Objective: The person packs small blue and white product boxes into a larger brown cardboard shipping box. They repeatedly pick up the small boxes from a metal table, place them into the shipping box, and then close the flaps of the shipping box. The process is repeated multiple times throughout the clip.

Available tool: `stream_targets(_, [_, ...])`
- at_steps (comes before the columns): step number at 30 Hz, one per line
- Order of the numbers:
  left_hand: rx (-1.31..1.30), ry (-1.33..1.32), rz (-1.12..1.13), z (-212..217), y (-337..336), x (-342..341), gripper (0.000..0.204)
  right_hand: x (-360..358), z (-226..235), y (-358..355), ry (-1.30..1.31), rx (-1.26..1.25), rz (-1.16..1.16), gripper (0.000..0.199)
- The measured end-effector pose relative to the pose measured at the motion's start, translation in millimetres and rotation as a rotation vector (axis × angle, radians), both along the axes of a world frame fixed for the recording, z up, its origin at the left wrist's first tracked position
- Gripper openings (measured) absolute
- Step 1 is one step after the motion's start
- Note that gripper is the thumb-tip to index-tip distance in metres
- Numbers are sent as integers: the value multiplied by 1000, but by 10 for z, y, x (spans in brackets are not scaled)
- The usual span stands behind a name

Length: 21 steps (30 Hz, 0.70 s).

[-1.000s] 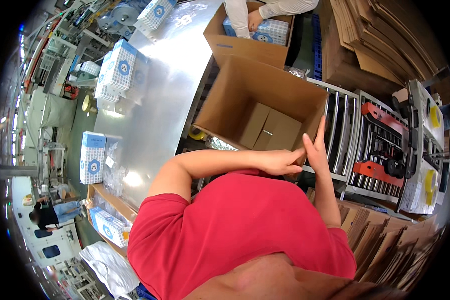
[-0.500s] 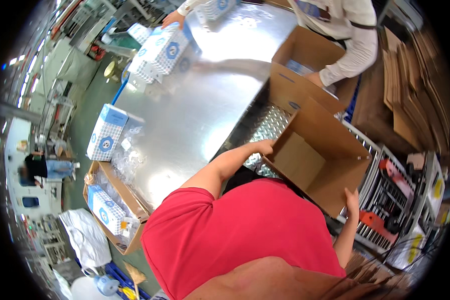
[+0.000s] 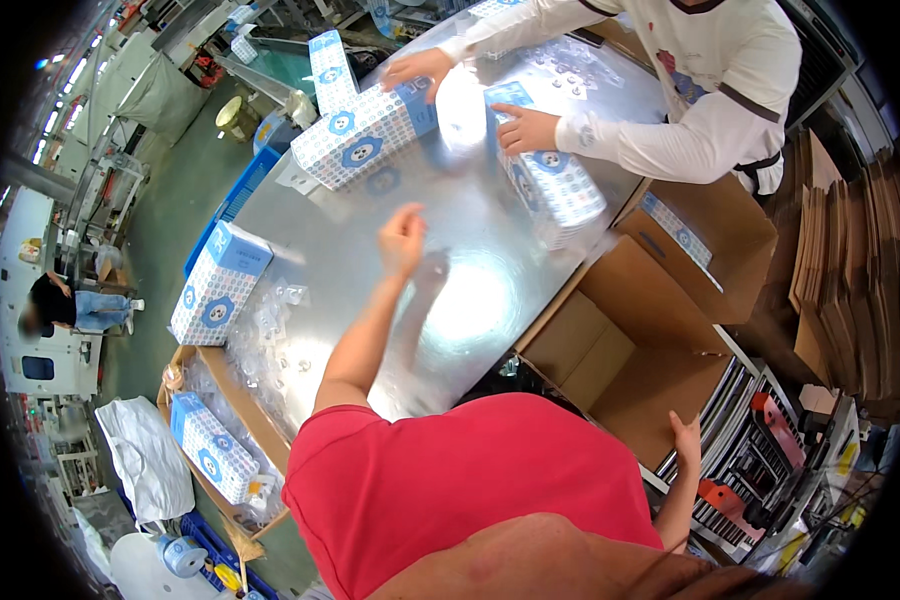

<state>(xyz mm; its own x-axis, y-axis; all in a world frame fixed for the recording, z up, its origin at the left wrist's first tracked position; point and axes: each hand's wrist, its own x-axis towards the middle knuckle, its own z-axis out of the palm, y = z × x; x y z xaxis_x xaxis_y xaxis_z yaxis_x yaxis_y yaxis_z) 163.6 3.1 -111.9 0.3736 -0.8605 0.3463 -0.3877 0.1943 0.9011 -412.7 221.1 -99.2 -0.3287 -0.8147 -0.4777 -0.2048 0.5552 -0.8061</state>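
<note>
My left hand [image 3: 402, 240] has come off the carton's rim and now hangs over the metal table [image 3: 475, 225], and the co-worker's one hand [image 3: 528, 132] has left the neighbouring carton [image 3: 745, 245] for a blue-and-white wrapped pack [image 3: 555, 190] on the tabletop. My left is released — fingers loosely bent, nothing in it — and apart from the other wrapped pack [image 3: 365, 140], where the co-worker's second hand [image 3: 420, 72] rests. My right hand [image 3: 684, 440] is at the near right edge of the open cardboard carton [image 3: 660, 385], beside the table at the roller conveyor [image 3: 727, 398]; whether it grips, I cannot tell. I judge the carton could slide if my right pushes unevenly, and our hands could bump — both being so near the packs.
</note>
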Motion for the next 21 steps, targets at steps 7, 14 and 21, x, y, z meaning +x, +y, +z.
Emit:
stream_targets(7, [-219, -488, 511, 583, -966, 1628, 41, 727, 795, -302, 1186, -266, 382, 78])
stream_targets(14, [575, -662, 661, 940, -2437, 1828, 86, 1427, 1103, -805, 1075, -363, 691, 67])
stream_targets(21, [953, -568, 333, 639, -2597, 1777, 98, 1512, 1058, -847, 977, -315, 748, 58])
